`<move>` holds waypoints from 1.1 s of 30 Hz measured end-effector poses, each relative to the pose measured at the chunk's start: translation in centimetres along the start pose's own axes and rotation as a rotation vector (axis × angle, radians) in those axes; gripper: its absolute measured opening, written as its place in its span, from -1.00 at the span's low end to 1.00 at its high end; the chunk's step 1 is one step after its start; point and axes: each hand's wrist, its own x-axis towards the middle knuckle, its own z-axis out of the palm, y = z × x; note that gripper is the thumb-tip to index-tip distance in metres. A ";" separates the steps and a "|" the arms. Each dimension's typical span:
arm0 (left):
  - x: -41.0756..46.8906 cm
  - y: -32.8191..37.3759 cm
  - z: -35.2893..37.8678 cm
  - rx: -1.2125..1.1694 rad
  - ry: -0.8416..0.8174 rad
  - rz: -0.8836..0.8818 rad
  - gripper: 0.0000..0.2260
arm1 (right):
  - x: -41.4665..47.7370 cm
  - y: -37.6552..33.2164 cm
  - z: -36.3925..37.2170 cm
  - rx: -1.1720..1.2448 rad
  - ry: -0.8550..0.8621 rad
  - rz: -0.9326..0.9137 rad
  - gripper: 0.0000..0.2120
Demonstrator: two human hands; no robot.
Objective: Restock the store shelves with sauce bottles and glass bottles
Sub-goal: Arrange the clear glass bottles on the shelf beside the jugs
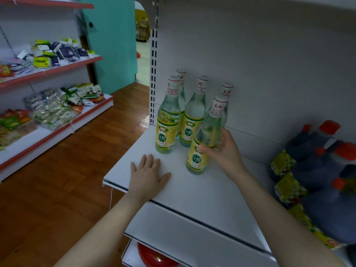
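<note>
The white shelf (192, 199) lay under the flat, open fingers of the left hand (148, 176), probably bracing. Dark sauce jugs (317, 170) stood well right of the fingers. Four vinegar bottles (192, 116) clustered just beyond the fingers of the right hand (225, 151), which gripped a fifth bottle (198, 158), apparently settling it alongside.

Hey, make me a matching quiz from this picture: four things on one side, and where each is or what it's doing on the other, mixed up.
Column one
1 left hand
2 right hand
3 dark sauce jugs
4 snack packets

Column two
A grips a glass bottle
B far right of the white shelf
C lies flat on the shelf's front
D red-edged shelves across the aisle

Pairs: 1-C, 2-A, 3-B, 4-D
</note>
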 end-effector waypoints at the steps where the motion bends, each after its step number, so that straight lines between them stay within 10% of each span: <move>1: 0.0 0.0 0.1 -0.002 -0.003 -0.006 -0.15 | 0.5 0.0 0.5 -0.002 -0.006 -0.002 -0.50; 12: -0.1 0.1 0.1 -0.020 0.009 -0.014 -0.12 | 2.7 3.2 3.3 -0.148 -0.010 0.005 -0.27; 20: -0.1 0.2 0.0 -0.023 0.000 -0.018 -0.38 | 1.5 5.9 5.2 -0.232 0.098 0.117 -0.53; 33: 0.0 0.2 0.3 -0.007 0.023 -0.031 -0.14 | 1.6 5.6 5.6 -0.177 0.079 0.069 -0.57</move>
